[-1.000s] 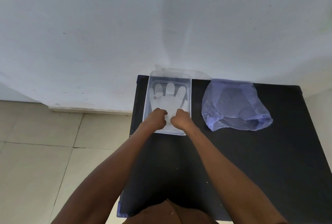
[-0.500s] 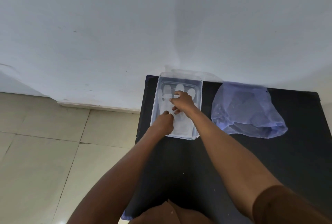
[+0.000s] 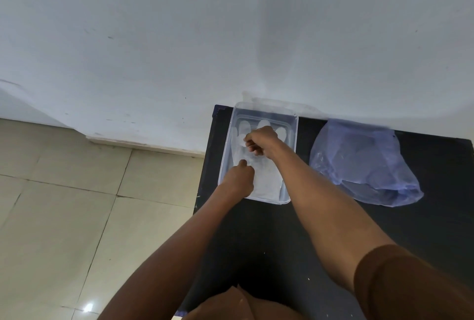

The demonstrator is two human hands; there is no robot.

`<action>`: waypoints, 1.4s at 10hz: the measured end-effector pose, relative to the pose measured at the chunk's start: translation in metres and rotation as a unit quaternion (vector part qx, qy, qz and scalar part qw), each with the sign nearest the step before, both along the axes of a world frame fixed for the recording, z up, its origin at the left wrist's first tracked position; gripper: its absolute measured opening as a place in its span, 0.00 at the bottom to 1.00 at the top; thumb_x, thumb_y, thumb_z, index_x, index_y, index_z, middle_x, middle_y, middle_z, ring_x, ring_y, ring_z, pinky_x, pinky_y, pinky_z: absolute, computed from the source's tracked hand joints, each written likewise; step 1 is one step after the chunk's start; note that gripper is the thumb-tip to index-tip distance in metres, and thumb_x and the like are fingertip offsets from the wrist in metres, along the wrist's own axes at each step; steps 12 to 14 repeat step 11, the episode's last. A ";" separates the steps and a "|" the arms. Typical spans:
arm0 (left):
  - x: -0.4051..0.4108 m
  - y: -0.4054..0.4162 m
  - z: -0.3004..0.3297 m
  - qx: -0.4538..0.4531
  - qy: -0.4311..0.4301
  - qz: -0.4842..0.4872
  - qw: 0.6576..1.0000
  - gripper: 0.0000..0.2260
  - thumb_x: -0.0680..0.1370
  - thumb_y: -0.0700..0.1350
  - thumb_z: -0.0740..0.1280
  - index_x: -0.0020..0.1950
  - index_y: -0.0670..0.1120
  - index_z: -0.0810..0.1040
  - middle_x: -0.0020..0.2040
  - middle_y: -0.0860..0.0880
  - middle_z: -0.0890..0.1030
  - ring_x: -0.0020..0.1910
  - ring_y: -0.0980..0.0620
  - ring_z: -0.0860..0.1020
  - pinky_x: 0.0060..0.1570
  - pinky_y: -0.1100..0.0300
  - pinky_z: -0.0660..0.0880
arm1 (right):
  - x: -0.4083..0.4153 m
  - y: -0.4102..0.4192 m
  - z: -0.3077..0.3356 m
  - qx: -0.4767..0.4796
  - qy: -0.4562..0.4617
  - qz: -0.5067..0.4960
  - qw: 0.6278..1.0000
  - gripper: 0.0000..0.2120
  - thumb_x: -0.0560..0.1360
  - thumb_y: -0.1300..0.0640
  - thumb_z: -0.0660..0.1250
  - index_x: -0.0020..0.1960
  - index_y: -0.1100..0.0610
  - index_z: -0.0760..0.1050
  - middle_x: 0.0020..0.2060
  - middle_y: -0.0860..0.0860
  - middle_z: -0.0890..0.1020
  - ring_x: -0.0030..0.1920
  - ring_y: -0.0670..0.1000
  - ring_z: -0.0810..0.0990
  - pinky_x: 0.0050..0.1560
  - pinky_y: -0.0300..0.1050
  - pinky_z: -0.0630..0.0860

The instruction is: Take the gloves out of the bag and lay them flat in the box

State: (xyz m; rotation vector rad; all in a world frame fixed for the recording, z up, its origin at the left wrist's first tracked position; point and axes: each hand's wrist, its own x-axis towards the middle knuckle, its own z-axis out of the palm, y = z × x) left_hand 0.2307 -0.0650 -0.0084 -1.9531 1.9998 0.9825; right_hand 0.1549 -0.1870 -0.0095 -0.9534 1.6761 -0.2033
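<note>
A clear plastic box (image 3: 289,163) stands on the far left part of the black table (image 3: 333,229). A white glove (image 3: 268,183) lies flat inside it, fingers pointing at the wall. My left hand (image 3: 239,179) rests on the glove's cuff half, its fingers curled and the thumb tip pressing down. My right hand (image 3: 260,141) is over the glove's finger part, fingers bent and pinching the glove. A crumpled translucent blue bag (image 3: 359,163) lies to the right of the box, mouth toward me. Whether it holds more gloves I cannot tell.
A white wall (image 3: 230,37) rises right behind the table. Tiled floor (image 3: 64,204) lies to the left, beyond the table's left edge. The near part of the table is bare black surface.
My right hand has moved from the glove's cuff up to its fingers. My left hand has stayed near the cuff. The camera has drifted left.
</note>
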 end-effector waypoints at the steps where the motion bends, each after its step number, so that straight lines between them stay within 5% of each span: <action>1: -0.001 0.000 0.001 0.001 0.002 0.002 1.000 0.17 0.81 0.37 0.61 0.70 0.38 0.74 0.68 0.39 0.72 0.58 0.39 0.80 0.60 0.50 0.78 | -0.001 0.000 -0.002 0.003 -0.044 -0.080 0.996 0.07 0.76 0.63 0.69 0.50 0.65 0.82 0.36 0.58 0.85 0.30 0.51 0.81 0.28 0.39 0.76; 2: -0.001 0.000 0.001 0.001 0.009 0.006 1.000 0.18 0.82 0.38 0.62 0.72 0.39 0.73 0.69 0.40 0.73 0.59 0.40 0.80 0.60 0.52 0.78 | -0.001 0.000 -0.003 -0.005 -0.106 -0.135 0.985 0.09 0.78 0.64 0.67 0.57 0.63 0.80 0.42 0.59 0.87 0.33 0.51 0.82 0.28 0.39 0.79; 4: 0.000 -0.001 0.003 0.015 0.020 0.005 1.000 0.18 0.81 0.39 0.61 0.72 0.39 0.73 0.68 0.40 0.73 0.61 0.39 0.79 0.64 0.49 0.77 | 0.001 0.000 0.001 -0.012 -0.185 -0.115 0.976 0.18 0.79 0.67 0.67 0.67 0.57 0.72 0.55 0.60 0.84 0.42 0.56 0.86 0.45 0.52 0.86; 5: 0.002 -0.002 0.003 0.018 0.025 0.015 0.999 0.17 0.81 0.37 0.60 0.70 0.38 0.74 0.67 0.40 0.73 0.61 0.38 0.79 0.64 0.47 0.77 | -0.004 0.007 0.002 -0.083 -0.100 -0.086 0.988 0.12 0.79 0.65 0.65 0.62 0.58 0.76 0.51 0.59 0.85 0.40 0.54 0.86 0.40 0.48 0.86; 6: 0.004 -0.003 0.003 0.021 0.031 0.025 0.999 0.18 0.80 0.36 0.60 0.69 0.38 0.76 0.66 0.40 0.74 0.61 0.38 0.78 0.64 0.46 0.76 | -0.011 0.020 0.001 -0.139 0.011 -0.025 0.990 0.11 0.77 0.63 0.59 0.53 0.60 0.80 0.50 0.59 0.85 0.43 0.56 0.85 0.45 0.49 0.85; 7: 0.007 -0.004 0.005 0.033 0.051 0.047 0.997 0.19 0.79 0.35 0.61 0.70 0.40 0.76 0.69 0.41 0.73 0.65 0.38 0.77 0.67 0.47 0.74 | -0.015 0.028 0.008 -0.117 0.046 0.069 0.990 0.17 0.76 0.65 0.56 0.54 0.63 0.82 0.53 0.58 0.84 0.53 0.59 0.82 0.56 0.55 0.82; 9: 0.009 -0.004 0.020 0.028 0.122 0.135 0.983 0.20 0.80 0.35 0.61 0.72 0.43 0.75 0.73 0.44 0.75 0.71 0.43 0.75 0.73 0.52 0.70 | -0.038 0.040 0.045 -0.178 -0.050 -0.027 0.982 0.14 0.77 0.63 0.60 0.56 0.56 0.82 0.50 0.54 0.86 0.49 0.55 0.86 0.52 0.50 0.85; 11: -0.007 -0.004 0.043 -0.100 0.223 0.200 0.949 0.13 0.82 0.44 0.65 0.65 0.46 0.82 0.65 0.46 0.82 0.61 0.47 0.82 0.67 0.54 0.75 | -0.084 0.073 0.077 -0.254 -0.095 -0.099 0.957 0.08 0.78 0.61 0.64 0.49 0.52 0.82 0.42 0.51 0.87 0.42 0.50 0.87 0.43 0.43 0.85; 14: -0.007 -0.004 0.043 -0.100 0.223 0.200 0.949 0.13 0.82 0.44 0.65 0.65 0.46 0.82 0.65 0.46 0.82 0.61 0.47 0.82 0.67 0.54 0.75 | -0.084 0.073 0.077 -0.254 -0.095 -0.099 0.957 0.08 0.78 0.61 0.64 0.49 0.52 0.82 0.42 0.51 0.87 0.42 0.50 0.87 0.43 0.43 0.85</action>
